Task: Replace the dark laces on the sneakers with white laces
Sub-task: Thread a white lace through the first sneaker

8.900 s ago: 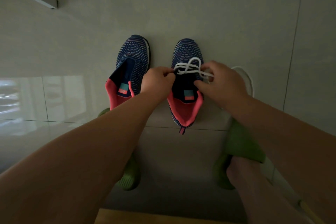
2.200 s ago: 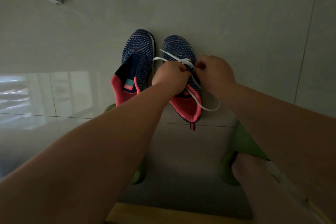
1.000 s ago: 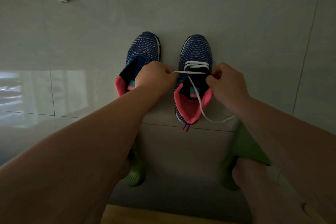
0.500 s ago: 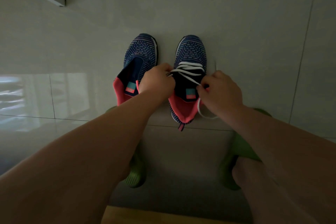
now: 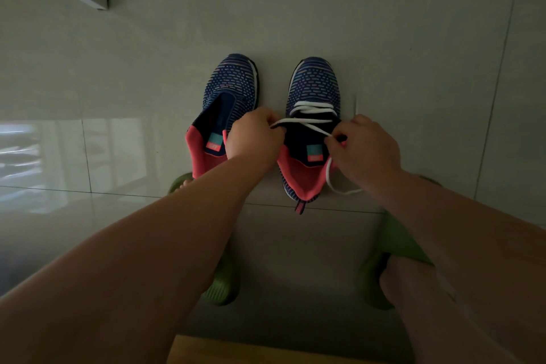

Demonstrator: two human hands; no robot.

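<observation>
Sneakers first: the pair stands side by side at the middle of the frame on the pale tiled floor (image 5: 384,38), toes toward the top. My left sneaker (image 5: 229,89) has bare eyelets and no lace at all. My right sneaker (image 5: 314,83) carries the white lace (image 5: 310,120), crossed over the lower part of the tongue. Both look light and soft, with knit uppers that would give under a thumb, so I judge the shoe needs steadying by its collar while I pull.

My left hand (image 5: 252,139) is curled at the left edge of the right sneaker's opening and pinches one run of the lace. My right hand (image 5: 365,148) pinches the other run at the right edge, with a loose tail looping down onto the floor below it. The hands sit apart, the shoe's opening between them.

As for the lace, it seems limp, flat and a little slick, so I think the best hold is close to the tip, where it should be stiff enough to push through an eyelet.
</observation>
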